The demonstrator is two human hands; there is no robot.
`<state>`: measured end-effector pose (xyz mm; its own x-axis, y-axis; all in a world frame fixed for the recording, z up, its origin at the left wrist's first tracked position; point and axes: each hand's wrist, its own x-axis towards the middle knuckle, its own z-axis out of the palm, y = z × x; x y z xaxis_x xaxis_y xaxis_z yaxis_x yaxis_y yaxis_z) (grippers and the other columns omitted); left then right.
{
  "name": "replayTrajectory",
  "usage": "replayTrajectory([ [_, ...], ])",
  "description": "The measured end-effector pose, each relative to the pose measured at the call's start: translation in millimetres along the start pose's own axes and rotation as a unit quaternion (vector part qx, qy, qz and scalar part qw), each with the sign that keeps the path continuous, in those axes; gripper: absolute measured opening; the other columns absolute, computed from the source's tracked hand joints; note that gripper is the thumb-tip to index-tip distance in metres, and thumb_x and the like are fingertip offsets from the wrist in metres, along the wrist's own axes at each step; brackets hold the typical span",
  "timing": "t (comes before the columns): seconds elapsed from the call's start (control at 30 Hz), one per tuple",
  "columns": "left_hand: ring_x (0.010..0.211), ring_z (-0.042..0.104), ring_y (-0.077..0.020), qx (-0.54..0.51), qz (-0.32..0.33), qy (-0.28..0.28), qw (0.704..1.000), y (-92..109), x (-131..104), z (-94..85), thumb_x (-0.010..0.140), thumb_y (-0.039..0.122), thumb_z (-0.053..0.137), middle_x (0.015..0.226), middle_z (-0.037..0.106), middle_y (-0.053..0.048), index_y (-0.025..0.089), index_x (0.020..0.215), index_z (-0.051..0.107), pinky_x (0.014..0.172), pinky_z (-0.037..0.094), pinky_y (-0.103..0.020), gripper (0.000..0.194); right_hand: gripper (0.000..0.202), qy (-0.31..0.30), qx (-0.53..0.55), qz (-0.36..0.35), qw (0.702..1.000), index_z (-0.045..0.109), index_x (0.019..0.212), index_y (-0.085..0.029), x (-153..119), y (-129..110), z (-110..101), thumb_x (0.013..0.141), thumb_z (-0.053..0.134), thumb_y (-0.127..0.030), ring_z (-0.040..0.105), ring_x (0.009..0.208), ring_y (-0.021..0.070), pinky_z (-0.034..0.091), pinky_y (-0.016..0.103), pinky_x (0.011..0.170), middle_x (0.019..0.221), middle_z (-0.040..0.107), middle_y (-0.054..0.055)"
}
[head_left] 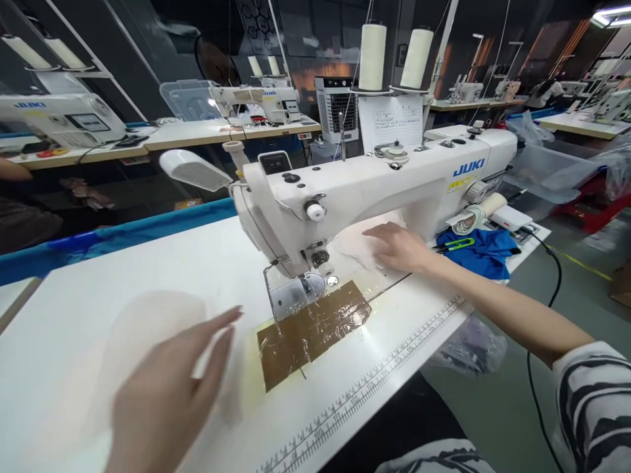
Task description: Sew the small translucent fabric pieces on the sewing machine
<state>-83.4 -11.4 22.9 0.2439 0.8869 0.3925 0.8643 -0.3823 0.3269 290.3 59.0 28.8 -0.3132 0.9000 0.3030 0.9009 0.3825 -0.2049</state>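
Observation:
My left hand (170,387), smeared by motion, is over the white tabletop with thumb and forefinger apart. Beside and beneath it lies a pale, blurred fabric piece (158,322); no grip on it shows. My right hand (397,246) reaches under the arm of a white sewing machine (345,190) and rests on thin pale fabric pieces (357,243), its forefinger stretched out and its other fingertips partly hidden. Between the hands are the machine's needle area (308,282) and a brown taped patch (315,335) with loose thread bits on it.
A printed ruler (365,394) runs along the table's front edge. Blue cloth (486,253), green-handled thread snips (458,244) and a cord coil (468,220) lie at the right end. Thread cones (373,58) stand behind. Other sewing machines (261,102) stand farther back.

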Motion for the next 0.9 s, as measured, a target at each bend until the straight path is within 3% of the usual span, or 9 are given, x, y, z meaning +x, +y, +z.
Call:
replayTrajectory([
  [0.1,0.082,0.067,-0.0263,-0.025,0.108,-0.005,0.994,50,8,18.8,0.088,0.04,0.047,0.095,0.073,0.0,0.037,0.112,0.061,0.073,0.053,-0.041,0.028,0.029,-0.023,-0.009,-0.014,1.0,0.068,0.103,-0.023,11,5,3,0.079,0.053,-0.018,0.06,0.097,0.0243,0.044,0.035,0.076,0.104,0.068,0.005],
  [0.23,0.087,0.067,-0.0233,-0.041,0.18,-0.046,0.982,83,16,36.9,0.091,0.033,0.043,0.098,0.072,-0.002,0.028,0.112,0.062,0.076,0.051,-0.037,0.029,0.025,-0.015,-0.017,0.008,1.0,0.069,0.091,-0.023,16,7,6,0.087,0.044,-0.021,0.062,0.085,0.0216,0.041,0.033,0.069,0.096,0.07,0.003],
  [0.37,0.09,0.067,-0.0224,-0.045,0.207,-0.066,0.975,99,28,50.0,0.093,0.029,0.04,0.099,0.072,-0.003,0.024,0.109,0.063,0.08,0.05,-0.038,0.029,0.028,-0.021,-0.012,-0.009,1.0,0.066,0.102,-0.023,9,9,1,0.084,0.045,-0.018,0.062,0.09,0.0217,0.041,0.033,0.073,0.102,0.069,0.002],
  [0.5,0.092,0.066,-0.0231,-0.062,0.213,-0.085,0.971,111,42,59.8,0.094,0.027,0.04,0.1,0.072,-0.003,0.023,0.107,0.063,0.082,0.049,-0.04,0.027,0.046,-0.044,-0.016,-0.098,0.994,0.061,0.112,-0.022,-3,7,-4,0.069,0.056,-0.008,0.055,0.107,0.0234,0.038,0.035,0.087,0.117,0.064,0.003],
  [0.57,0.093,0.066,-0.0227,-0.065,0.211,-0.107,0.969,116,46,61.9,0.094,0.027,0.038,0.1,0.072,-0.002,0.024,0.105,0.063,0.081,0.049,-0.039,0.028,0.043,-0.026,-0.028,-0.119,0.992,0.061,0.111,-0.019,-5,7,-3,0.07,0.055,-0.007,0.054,0.108,0.0244,0.037,0.036,0.087,0.119,0.063,0.006],
  [0.67,0.093,0.066,-0.0226,-0.053,0.211,-0.134,0.967,122,49,63.5,0.095,0.026,0.036,0.101,0.072,-0.002,0.023,0.104,0.063,0.079,0.049,-0.039,0.029,0.023,0.03,-0.028,-0.081,0.996,0.066,0.099,-0.02,-2,10,1,0.085,0.049,-0.013,0.056,0.1,0.0227,0.036,0.035,0.084,0.106,0.068,0.006],
  [0.73,0.093,0.066,-0.022,-0.044,0.221,-0.135,0.965,126,53,67.1,0.095,0.025,0.036,0.101,0.072,-0.003,0.021,0.105,0.063,0.078,0.05,-0.038,0.029,0.024,0.058,-0.02,-0.044,0.997,0.068,0.092,-0.02,3,13,4,0.092,0.043,-0.02,0.058,0.092,0.0218,0.037,0.034,0.08,0.094,0.07,0.006],
  [0.8,0.098,0.065,-0.021,-0.034,0.24,-0.115,0.963,130,60,75.4,0.095,0.023,0.036,0.107,0.07,-0.004,0.02,0.109,0.062,0.08,0.051,-0.037,0.03,0.027,0.073,-0.015,-0.016,0.997,0.068,0.093,-0.02,8,15,7,0.094,0.042,-0.025,0.059,0.084,0.0215,0.038,0.033,0.075,0.088,0.07,0.007],
  [0.9,0.119,0.054,-0.0233,0.015,0.275,-0.074,0.959,135,79,97.2,0.095,0.026,0.037,0.129,0.059,-0.008,0.016,0.123,0.055,0.096,0.046,-0.041,0.034,0.027,0.088,-0.009,0.008,0.996,0.069,0.097,-0.019,7,13,4,0.094,0.044,-0.026,0.06,0.08,0.0207,0.039,0.033,0.075,0.089,0.07,0.008],
])
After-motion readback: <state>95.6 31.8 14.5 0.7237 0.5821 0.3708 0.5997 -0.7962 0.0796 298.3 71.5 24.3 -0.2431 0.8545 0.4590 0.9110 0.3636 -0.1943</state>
